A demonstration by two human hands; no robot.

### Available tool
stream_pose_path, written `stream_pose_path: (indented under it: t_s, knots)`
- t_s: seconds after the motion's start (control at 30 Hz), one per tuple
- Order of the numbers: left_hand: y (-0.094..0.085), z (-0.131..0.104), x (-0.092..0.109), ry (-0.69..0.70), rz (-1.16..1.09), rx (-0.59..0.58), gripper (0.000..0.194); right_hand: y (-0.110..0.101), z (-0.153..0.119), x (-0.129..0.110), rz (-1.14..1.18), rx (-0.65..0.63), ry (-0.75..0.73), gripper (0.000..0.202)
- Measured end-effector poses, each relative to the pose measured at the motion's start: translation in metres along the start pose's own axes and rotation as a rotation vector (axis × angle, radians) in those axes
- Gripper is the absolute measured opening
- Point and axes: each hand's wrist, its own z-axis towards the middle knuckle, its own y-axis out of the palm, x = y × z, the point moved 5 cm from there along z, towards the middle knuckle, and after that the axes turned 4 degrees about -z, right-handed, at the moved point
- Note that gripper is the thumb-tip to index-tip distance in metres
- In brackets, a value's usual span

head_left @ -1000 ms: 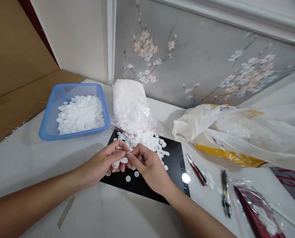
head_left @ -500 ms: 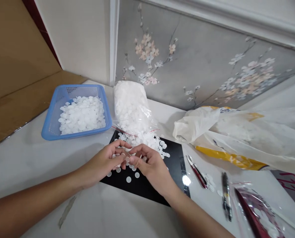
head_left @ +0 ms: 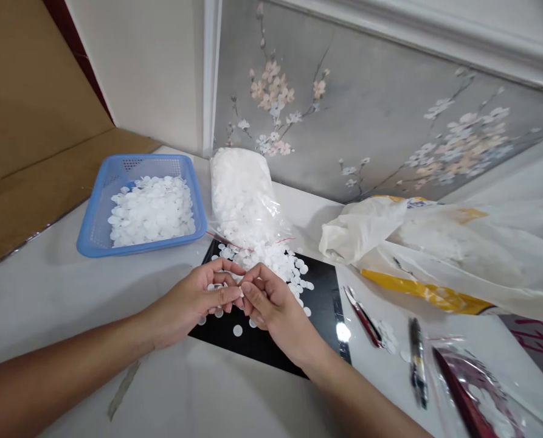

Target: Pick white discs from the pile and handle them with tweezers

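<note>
My left hand (head_left: 207, 299) and my right hand (head_left: 271, 301) meet fingertip to fingertip over a black board (head_left: 321, 292). Between the left thumb and fingers a small white disc (head_left: 241, 292) shows at its edge, mostly hidden. The right thumb and forefinger are pinched against it. Loose white discs (head_left: 275, 261) are heaped on the board behind the hands, spilling from a clear plastic bag (head_left: 241, 188) full of them. One disc (head_left: 237, 330) lies alone in front of the hands.
A blue basket (head_left: 142, 248) holding many white discs stands at the left. To the right are a large white and yellow plastic bag (head_left: 435, 255), small red-handled snips (head_left: 365, 319), a black pen (head_left: 417, 362) and a clear bag with a dark red item (head_left: 467, 395). A flowered panel (head_left: 366, 91) rises behind.
My right fingers have closed in on the left fingertips, and the small disc that showed between the hands is now mostly covered. The rest of the scene has barely shifted.
</note>
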Motion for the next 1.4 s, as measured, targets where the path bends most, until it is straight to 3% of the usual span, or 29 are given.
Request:
stream_pose_path:
  t_s: [0.2,0.43,0.63,0.77,0.97,1.07,1.17,1.23,1.4]
  knots:
    - [0.003,-0.002,0.005,0.074,0.057,-0.069,0.034,0.003,-0.004,0.000,0.018,-0.045,0.039,0.032]
    - [0.005,-0.005,0.013,0.118,0.101,-0.050,0.033,0.003,-0.004,0.001,0.018,-0.046,0.051,0.033]
    - [-0.003,0.000,0.009,0.084,0.017,-0.020,0.032,-0.012,0.000,-0.002,0.116,0.063,0.102,0.020]
    - [-0.020,0.003,0.020,0.082,-0.219,0.119,0.009,-0.030,0.002,-0.006,-0.024,0.120,0.049,0.041]
    - [-0.030,0.005,0.027,0.068,-0.202,0.091,0.040,-0.033,-0.004,-0.016,-0.838,0.168,-0.113,0.011]
    - [-0.027,0.004,0.023,0.096,0.048,0.068,0.035,-0.026,-0.006,-0.016,-0.992,0.151,-0.153,0.006]
    - [-0.024,-0.001,0.027,0.241,0.605,0.092,0.016,-0.022,-0.007,-0.014,-1.013,0.139,-0.185,0.007]
    - [-0.021,-0.003,0.028,0.297,0.855,0.117,0.011,-0.021,-0.006,-0.013,-1.018,0.135,-0.194,0.007]
    - [-0.020,-0.003,0.026,0.263,1.021,0.153,0.005,-0.022,-0.004,-0.007,-1.089,0.151,-0.169,0.016]
